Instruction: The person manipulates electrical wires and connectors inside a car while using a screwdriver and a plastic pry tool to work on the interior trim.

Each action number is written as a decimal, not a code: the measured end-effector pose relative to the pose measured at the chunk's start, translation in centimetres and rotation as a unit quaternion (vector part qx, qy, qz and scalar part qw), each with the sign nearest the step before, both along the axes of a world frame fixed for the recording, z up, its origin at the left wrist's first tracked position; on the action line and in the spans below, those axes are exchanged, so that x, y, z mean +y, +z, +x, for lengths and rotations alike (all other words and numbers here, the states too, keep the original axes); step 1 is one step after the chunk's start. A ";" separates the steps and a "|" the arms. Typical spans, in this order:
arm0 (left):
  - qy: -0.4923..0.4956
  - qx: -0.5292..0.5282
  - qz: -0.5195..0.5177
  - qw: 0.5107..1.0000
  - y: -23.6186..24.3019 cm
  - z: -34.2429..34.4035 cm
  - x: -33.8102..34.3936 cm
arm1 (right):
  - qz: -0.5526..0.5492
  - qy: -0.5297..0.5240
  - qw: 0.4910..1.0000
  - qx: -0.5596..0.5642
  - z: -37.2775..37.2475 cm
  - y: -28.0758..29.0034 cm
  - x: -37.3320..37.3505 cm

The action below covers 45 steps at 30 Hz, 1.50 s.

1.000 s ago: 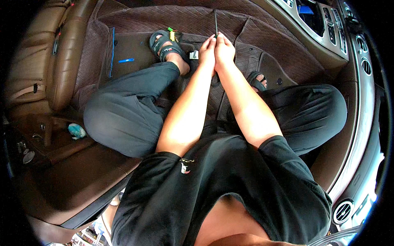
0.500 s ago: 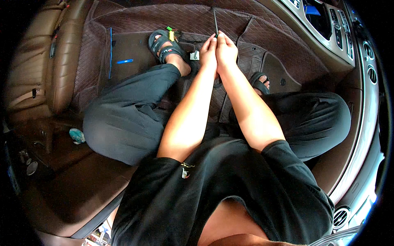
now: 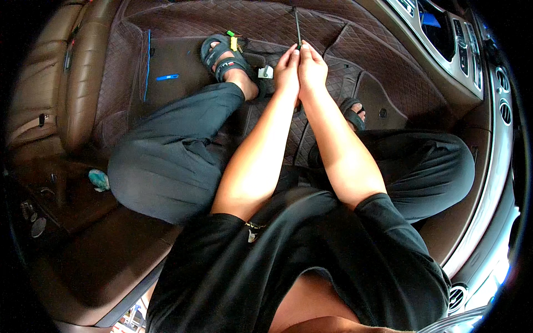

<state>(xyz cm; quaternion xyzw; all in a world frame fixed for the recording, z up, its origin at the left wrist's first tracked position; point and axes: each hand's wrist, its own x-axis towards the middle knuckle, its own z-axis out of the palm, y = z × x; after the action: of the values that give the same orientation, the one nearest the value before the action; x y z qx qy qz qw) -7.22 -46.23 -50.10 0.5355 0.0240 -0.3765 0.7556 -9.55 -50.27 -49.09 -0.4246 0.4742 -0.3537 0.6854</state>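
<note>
My left hand and my right hand are pressed together out in front of me, over the quilted brown floor mat. The fingertips of both close on the near end of a thin dark cable-like strip. It runs straight away from me past the fingers. Its gripped end is mostly covered by my thumbs and fingers. Left of my hands lies a small white piece with a metallic part on it, close to my sandal.
Green and yellow connectors sit by the sandal. A blue slim tool and a blue line lie farther left. A brown leather seat borders the left; the console is at right. A teal crumpled item rests near my knee.
The view has shifted slightly. Both hands appear a little farther right in the picture, still together on the dark cable-like strip.
</note>
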 end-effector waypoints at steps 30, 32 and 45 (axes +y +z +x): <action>-0.015 -0.025 -0.040 0.999 -2.4 -0.2 0.5 | -0.042 0.000 0.999 0.009 -0.4 -2.0 0.7; -0.012 -0.009 -0.037 0.999 -2.1 -0.1 0.4 | -0.026 0.000 1.000 0.007 -0.2 -2.0 0.5; -0.054 -0.079 0.074 0.993 -1.5 0.4 -2.3 | 0.095 -0.005 0.992 -0.078 -0.9 -3.0 -2.5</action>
<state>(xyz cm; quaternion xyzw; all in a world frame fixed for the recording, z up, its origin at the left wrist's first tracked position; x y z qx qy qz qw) -6.86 -48.53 -51.56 0.6189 -0.0371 -0.3706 0.6915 -10.50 -52.76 -52.12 -0.3265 0.4528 -0.3428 0.7555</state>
